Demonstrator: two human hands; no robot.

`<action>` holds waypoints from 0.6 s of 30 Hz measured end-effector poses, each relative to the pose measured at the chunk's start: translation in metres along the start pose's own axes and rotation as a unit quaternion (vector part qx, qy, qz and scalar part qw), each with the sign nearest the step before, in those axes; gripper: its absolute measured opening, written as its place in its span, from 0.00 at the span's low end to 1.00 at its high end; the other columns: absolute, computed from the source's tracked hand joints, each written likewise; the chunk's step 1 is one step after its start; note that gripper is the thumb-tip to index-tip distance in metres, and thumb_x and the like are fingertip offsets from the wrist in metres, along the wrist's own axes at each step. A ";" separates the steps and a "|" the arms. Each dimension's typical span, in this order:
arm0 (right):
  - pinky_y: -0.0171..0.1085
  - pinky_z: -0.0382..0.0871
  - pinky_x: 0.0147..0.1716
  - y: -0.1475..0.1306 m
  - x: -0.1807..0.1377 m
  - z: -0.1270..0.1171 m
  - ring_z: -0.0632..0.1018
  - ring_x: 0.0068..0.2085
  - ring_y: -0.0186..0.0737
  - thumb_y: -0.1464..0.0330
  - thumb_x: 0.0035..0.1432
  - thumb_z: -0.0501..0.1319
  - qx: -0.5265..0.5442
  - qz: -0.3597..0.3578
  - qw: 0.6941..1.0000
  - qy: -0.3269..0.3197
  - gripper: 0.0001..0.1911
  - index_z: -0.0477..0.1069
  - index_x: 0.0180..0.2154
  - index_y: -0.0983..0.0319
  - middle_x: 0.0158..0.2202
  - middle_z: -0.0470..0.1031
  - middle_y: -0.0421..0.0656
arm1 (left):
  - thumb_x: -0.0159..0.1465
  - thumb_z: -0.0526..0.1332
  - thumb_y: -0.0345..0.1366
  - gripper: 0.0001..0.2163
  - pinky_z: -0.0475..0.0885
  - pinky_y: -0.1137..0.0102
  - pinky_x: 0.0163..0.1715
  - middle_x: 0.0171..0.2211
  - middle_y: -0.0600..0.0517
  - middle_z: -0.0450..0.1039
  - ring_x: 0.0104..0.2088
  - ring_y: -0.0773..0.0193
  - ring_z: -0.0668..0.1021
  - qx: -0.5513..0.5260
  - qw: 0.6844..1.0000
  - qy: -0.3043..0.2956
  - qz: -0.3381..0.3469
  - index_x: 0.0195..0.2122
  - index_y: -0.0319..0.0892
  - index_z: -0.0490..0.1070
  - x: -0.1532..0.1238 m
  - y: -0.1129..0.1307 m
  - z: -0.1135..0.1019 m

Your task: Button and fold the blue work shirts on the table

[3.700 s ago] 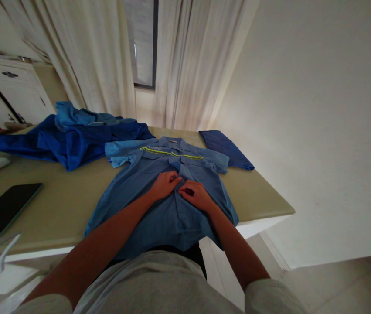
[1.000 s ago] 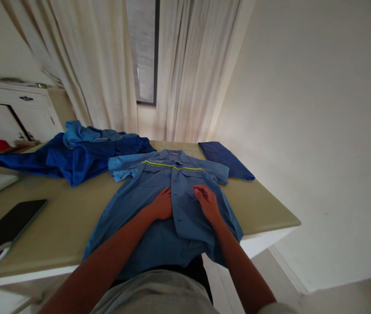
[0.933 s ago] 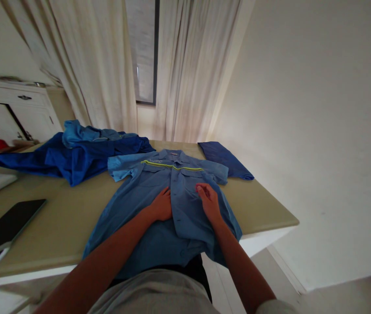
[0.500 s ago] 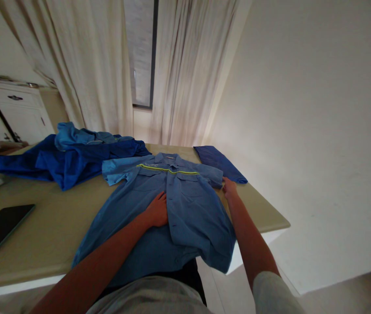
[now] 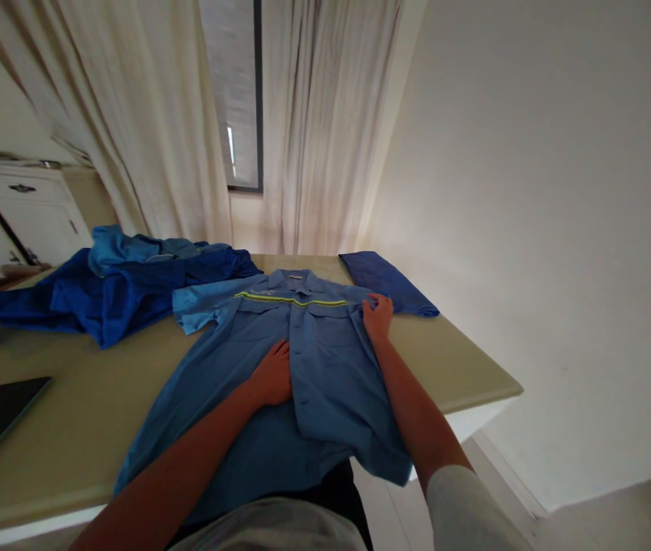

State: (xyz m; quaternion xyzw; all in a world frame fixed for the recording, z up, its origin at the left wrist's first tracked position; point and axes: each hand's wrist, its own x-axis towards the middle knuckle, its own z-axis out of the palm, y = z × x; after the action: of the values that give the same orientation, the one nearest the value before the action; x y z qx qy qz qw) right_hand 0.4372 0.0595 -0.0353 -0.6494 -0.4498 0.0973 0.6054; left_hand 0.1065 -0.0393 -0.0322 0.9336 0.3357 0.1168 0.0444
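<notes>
Left hand [image 5: 272,373] lies flat, fingers together, on the shirt [image 5: 325,367] beside its button line. Right hand [image 5: 378,315] rests on the sleeve at 1 o'clock; whether it pinches, I cannot tell. The shirt lies front-up on the table [image 5: 463,367], collar toward 12, hem overhanging at 6. Folded blue cloth [image 5: 388,279] lies just beyond the right hand, and heaped blue clothes [image 5: 112,287] lie at 10.

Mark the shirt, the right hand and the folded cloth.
shirt [image 5: 325,375]: head view, front panel below the chest pocket.
right hand [image 5: 378,315]: head view, back of the hand.
folded cloth [image 5: 385,279]: head view, its top face.
</notes>
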 end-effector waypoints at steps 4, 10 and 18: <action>0.53 0.65 0.59 0.018 0.012 -0.021 0.73 0.58 0.63 0.58 0.49 0.70 -0.090 0.071 0.991 0.073 0.34 0.72 0.55 0.69 0.53 0.75 0.64 | 0.69 0.58 0.41 0.21 0.55 0.47 0.72 0.67 0.43 0.70 0.67 0.46 0.70 0.013 1.000 -0.018 -0.006 0.62 0.48 0.76 0.001 0.000 -0.001; 0.48 0.71 0.48 0.029 0.015 -0.024 0.79 0.44 0.56 0.63 0.44 0.73 -0.075 0.072 0.994 0.031 0.13 0.76 0.33 0.60 0.33 0.79 0.49 | 0.70 0.58 0.41 0.22 0.55 0.49 0.72 0.66 0.44 0.71 0.67 0.47 0.70 0.013 1.000 -0.016 -0.004 0.63 0.47 0.74 0.001 -0.001 0.000; 0.45 0.70 0.51 0.027 0.030 -0.044 0.76 0.48 0.51 0.61 0.55 0.65 -0.030 0.037 0.994 0.101 0.08 0.73 0.31 0.59 0.35 0.78 0.48 | 0.69 0.59 0.42 0.20 0.56 0.49 0.72 0.65 0.45 0.72 0.66 0.47 0.71 0.008 1.000 -0.021 -0.006 0.62 0.50 0.75 0.001 0.000 -0.003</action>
State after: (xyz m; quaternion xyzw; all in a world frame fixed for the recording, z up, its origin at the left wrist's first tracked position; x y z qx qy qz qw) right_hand 0.4964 0.0536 -0.0352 -0.6899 -0.3649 0.0402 0.6239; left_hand 0.1067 -0.0386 -0.0290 0.9341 0.3415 0.0940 0.0451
